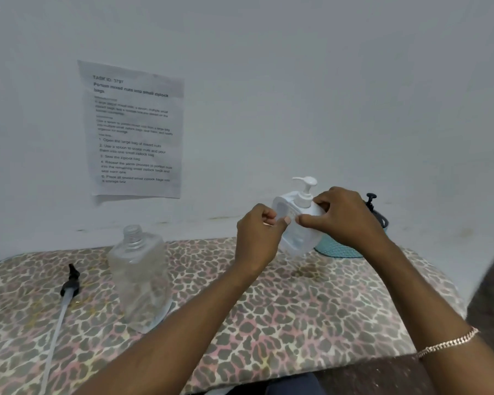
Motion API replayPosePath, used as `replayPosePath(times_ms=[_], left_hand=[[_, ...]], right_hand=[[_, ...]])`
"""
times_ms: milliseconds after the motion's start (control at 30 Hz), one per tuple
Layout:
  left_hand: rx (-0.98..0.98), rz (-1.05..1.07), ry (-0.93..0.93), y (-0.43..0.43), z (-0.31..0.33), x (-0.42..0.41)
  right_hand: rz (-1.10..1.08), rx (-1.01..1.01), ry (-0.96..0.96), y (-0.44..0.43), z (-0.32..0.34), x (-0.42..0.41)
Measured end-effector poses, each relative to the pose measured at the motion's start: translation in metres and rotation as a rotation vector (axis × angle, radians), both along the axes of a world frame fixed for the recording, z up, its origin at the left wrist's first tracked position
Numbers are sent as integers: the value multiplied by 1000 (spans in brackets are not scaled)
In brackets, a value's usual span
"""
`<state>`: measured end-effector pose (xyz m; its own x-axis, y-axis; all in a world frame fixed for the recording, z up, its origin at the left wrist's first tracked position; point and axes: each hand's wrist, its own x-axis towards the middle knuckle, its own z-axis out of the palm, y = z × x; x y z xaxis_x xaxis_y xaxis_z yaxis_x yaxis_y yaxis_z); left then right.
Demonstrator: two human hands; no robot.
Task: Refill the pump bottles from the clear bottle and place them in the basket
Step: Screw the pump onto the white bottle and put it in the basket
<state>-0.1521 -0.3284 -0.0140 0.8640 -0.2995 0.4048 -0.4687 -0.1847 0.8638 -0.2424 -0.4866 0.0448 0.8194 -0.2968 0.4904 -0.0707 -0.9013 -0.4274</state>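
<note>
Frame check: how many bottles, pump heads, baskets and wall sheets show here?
Bottles: 2, the held white bottle and the open clear bottle.
Pump heads: 3, the white pump, loose black pump, second black pump over the teal basket.
Baskets: 1.
Wall sheets: 1, the paper sheet.
Total: 7.

The leopard-print cloth [297,309] looks soft and matt. The clear bottle [139,277] is smooth transparent plastic; at its 9 o'clock lies a black plastic pump [71,282] with a cloudy tube [58,317]. The pump bottle [297,232] is frosted plastic, its pump head [305,189] glossy white. At its 3 o'clock the teal basket [340,250] looks woven and ribbed. The wall sheet [134,129] is creased matt paper. The bracelet [448,343] is shiny metal.
</note>
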Motion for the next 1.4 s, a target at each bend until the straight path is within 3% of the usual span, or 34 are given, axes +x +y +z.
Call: replayPosePath(times_ms=[400,833,1400], left_hand=[[179,-385,186,-104,23,62],[231,-471,323,-150,2,88],[327,-426,331,-168,-12,78]], right_hand=[[-306,-24,-67,-83,10,40],[-393,-27,-35,-106,-35,72],[-475,-120,143,-106,-94,78]])
